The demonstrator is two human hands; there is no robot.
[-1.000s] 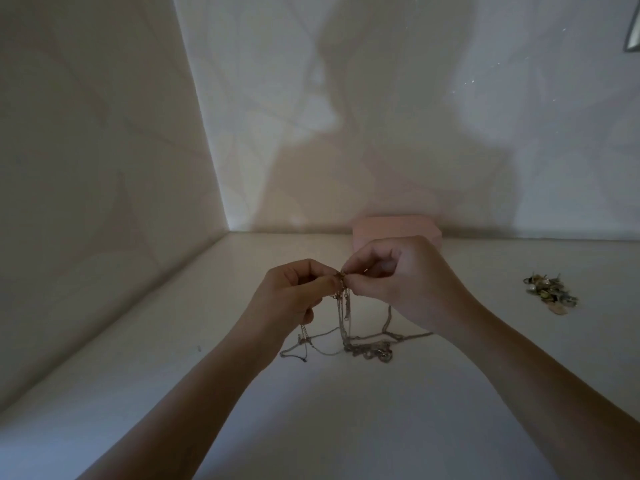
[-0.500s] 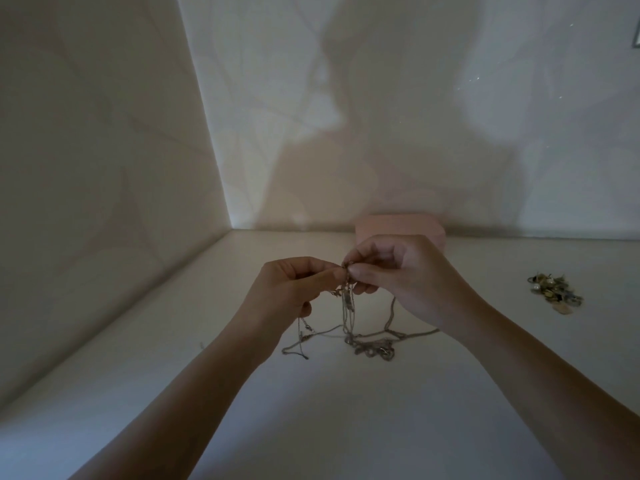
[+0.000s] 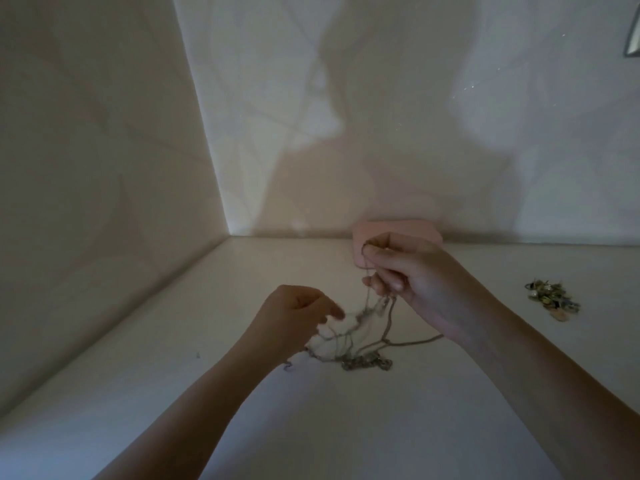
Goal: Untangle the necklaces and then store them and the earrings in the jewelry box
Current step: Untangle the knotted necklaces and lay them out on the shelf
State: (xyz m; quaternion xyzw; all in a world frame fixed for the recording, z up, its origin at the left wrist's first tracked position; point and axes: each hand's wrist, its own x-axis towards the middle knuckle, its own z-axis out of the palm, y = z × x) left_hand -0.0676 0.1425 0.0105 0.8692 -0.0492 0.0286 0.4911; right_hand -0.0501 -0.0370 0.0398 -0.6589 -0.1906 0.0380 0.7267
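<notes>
With right hand (image 3: 415, 282) pinches a strand of the necklaces (image 3: 367, 362) between thumb and forefinger and lifts it high, just in front of the far jewelry box (image 3: 398, 227). With left hand (image 3: 294, 320) reaches lower and nearer, fingers loosely curled, forefinger toward the knot; blurred there, so cannot tell whether gripping any chain. Holds the two hands apart, thin strands stretched between and below them. Leaves most of the tangle on the table (image 3: 346, 427), near centre, heavier links nearest, thin chains crossing above. Judging by that, early yet, in the untangling step: no necklace freed, none stored. Keeps the pink box against the far wall, seemingly closed, partly hidden behind the right hand. Leaves the earrings (image 3: 550, 296) in a small heap well off to the right, apparently untouched. Remaining, then: separate each chain, open the box, put in chains and earrings. Against a second ago: then had both hands together, fingertips meeting on one spot of the knot; now has drawn them apart, right up and farther, left down and nearer, spreading the knot wider. Shows box and earring heap in unchanged places.
</notes>
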